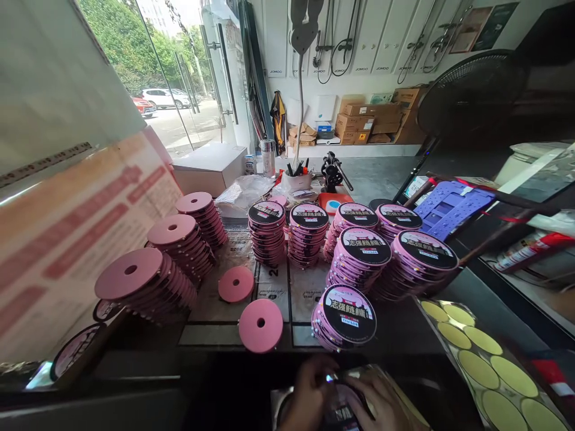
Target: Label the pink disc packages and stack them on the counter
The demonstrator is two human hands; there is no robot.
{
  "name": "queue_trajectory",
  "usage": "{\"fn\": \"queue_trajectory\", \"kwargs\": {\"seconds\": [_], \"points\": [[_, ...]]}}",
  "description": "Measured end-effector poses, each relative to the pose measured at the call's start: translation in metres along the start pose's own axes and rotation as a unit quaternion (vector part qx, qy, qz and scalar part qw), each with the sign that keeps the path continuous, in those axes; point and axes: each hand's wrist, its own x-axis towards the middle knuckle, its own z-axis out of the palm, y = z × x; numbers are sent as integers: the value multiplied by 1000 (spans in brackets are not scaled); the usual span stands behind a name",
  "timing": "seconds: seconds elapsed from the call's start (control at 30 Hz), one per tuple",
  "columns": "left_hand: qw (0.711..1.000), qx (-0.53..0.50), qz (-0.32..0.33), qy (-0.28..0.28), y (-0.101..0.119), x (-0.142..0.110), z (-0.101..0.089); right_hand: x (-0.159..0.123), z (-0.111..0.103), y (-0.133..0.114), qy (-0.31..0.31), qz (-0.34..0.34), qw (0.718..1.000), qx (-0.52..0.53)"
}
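At the bottom of the head view, my left hand [311, 388] is closed in a pinch at the upper left edge of a dark round label [344, 412]. My right hand [381, 400] bends its fingers over the label's right side, thumb lying along it. Beneath both hands is a shiny label sheet [406, 402], partly hidden. Shadow and blur obscure the exact finger contact. Just beyond, a pink foam spool disc [261, 326] lies flat with its hole up, and another pink disc [236, 284] sits behind it. The nearest labelled stack [349, 315] stands ahead of my right hand.
Plain pink stacks [172, 227] line the left side; several labelled stacks [309, 216] fill the middle and right. A sheet of yellow circles [477, 368] lies at right. Behind are a pen pot [296, 181], a white box [209, 167] and a fan [471, 96].
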Motion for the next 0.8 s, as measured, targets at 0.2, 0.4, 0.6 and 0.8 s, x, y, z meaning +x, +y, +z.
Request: {"fn": "queue_trajectory", "kwargs": {"seconds": [0.2, 0.4, 0.6, 0.8], "points": [[1000, 12, 4, 11, 5, -2, 2, 13, -5, 2, -54, -20, 998, 15], [1000, 19, 10, -2, 1, -1, 2, 12, -10, 9, -92, -71, 993, 18], [1000, 17, -3, 22, 2, -3, 4, 18, -10, 7, -117, -64, 991, 21], [1000, 2, -15, 9, 9, -3, 9, 17, -11, 4, -113, -84, 990, 24]]}}
